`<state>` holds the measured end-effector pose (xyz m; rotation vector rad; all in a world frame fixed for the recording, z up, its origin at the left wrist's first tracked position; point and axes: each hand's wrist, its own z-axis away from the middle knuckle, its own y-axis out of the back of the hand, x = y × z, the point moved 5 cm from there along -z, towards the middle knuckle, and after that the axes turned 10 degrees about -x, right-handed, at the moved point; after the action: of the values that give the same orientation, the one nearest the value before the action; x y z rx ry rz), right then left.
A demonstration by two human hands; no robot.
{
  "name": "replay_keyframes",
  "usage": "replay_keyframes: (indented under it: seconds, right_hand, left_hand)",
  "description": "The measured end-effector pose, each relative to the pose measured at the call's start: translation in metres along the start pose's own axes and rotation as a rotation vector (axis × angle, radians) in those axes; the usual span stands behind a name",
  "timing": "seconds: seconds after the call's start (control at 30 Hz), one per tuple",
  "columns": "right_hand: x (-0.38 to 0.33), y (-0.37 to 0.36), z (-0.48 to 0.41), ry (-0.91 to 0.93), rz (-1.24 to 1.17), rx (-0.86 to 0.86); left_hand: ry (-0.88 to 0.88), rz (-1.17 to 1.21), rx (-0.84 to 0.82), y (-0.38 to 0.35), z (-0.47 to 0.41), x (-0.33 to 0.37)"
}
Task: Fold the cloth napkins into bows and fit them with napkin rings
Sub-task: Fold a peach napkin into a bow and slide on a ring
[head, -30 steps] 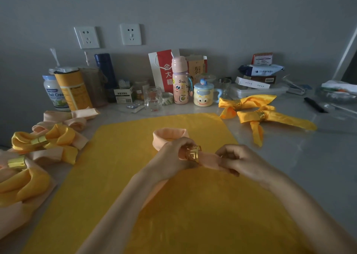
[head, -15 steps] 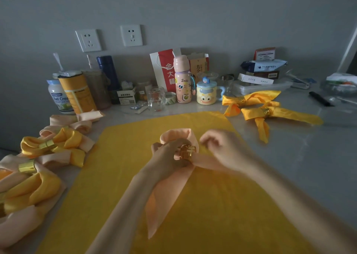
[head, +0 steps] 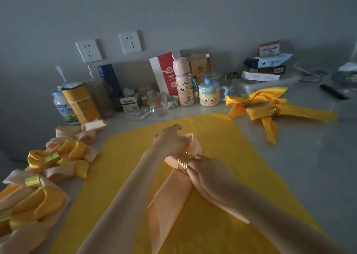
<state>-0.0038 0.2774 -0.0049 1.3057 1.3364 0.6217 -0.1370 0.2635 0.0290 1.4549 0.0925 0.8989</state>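
Observation:
A peach napkin (head: 167, 205) lies on a flat yellow cloth (head: 218, 136) at the centre of the table. Its top forms a loop and two tails spread toward me. A gold napkin ring (head: 183, 164) sits around the napkin's waist just below the loop. My left hand (head: 170, 140) grips the loop from the left, covering most of it. My right hand (head: 206, 169) pinches the ring from the right, and its forearm lies over the right tail.
Two yellow ringed bows (head: 270, 109) lie at the right rear. A pile of peach and yellow ringed bows (head: 58, 157) fills the left edge. Bottles, a glass (head: 158, 103), a lidded mug (head: 209, 95) and boxes line the wall. A black pen (head: 332, 91) lies far right.
My left hand left the ring and moved up onto the loop. My right hand came back from the loop and took the ring. The two tails now spread apart toward me.

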Motion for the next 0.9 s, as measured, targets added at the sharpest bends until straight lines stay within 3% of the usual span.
replay_keyframes:
  seconds: [0.07,0.17,0.27,0.4,0.57,0.7,0.9]
  right_hand:
    - [-0.009,-0.006,0.005,0.017,0.150,0.010]
    - [-0.011,-0.011,0.001,0.041,-0.031,0.038]
    - [-0.001,-0.012,-0.001,0.030,-0.266,0.067]
    - [0.000,-0.015,-0.005,0.017,-0.293,-0.027]
    - [0.014,-0.001,-0.004,-0.073,-0.388,0.114]
    - [0.027,0.005,-0.001,-0.154,-0.511,0.210]
    - [0.023,0.012,0.001,-0.056,-0.528,0.042]
  left_hand:
    - [0.085,-0.180,-0.116,-0.010,-0.014,0.003]
    - [0.137,-0.371,-0.139,-0.008,-0.028,0.005]
    - [0.055,-0.219,-0.195,-0.015,-0.036,0.001]
    - [-0.041,0.018,-0.191,-0.012,-0.033,-0.012]
    - [-0.181,0.007,0.018,0.012,-0.010,-0.022]
    - [-0.286,-0.063,-0.008,-0.001,0.026,-0.019]
    - [-0.297,-0.144,0.031,-0.007,0.052,-0.025]
